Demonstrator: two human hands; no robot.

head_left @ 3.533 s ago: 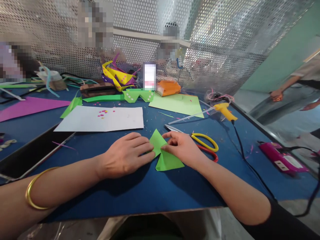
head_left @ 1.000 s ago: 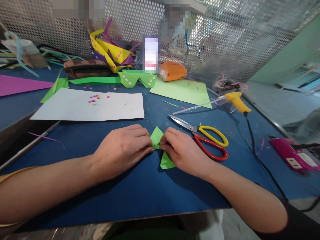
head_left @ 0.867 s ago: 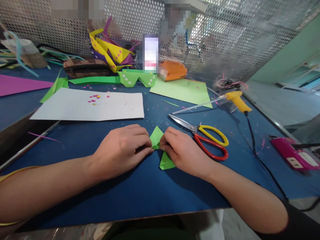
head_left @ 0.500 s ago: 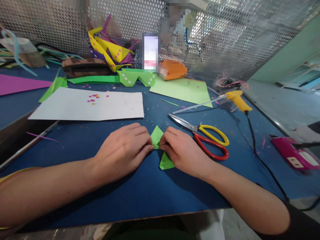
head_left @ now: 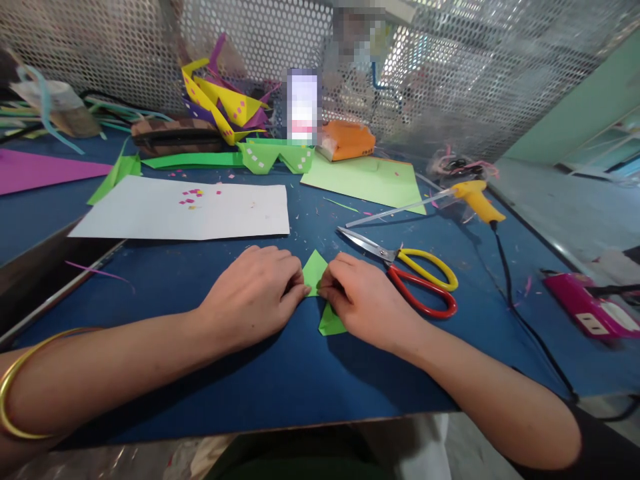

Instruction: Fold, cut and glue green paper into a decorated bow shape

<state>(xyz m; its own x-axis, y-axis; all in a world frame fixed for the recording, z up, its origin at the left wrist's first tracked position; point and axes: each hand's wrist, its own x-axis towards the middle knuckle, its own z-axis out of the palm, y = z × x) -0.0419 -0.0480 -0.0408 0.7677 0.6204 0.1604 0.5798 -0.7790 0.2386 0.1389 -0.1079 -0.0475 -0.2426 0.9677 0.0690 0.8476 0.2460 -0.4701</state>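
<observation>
Head view: the small green folded paper piece (head_left: 315,269) lies near the front middle of the blue surface (head_left: 300,380), already creased into points, unfinished. Left hand (head_left: 255,293) and right hand (head_left: 365,297) pinch it between fingertips, pressing a fold. Red-and-yellow scissors (head_left: 415,277) lie right.

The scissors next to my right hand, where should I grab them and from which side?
Probably by the looped handles, yellow and red, of the scissors, coming from the right. The handles point right and toward you, lying flat on the blue table; the blades point left and away, near your right hand.
</observation>
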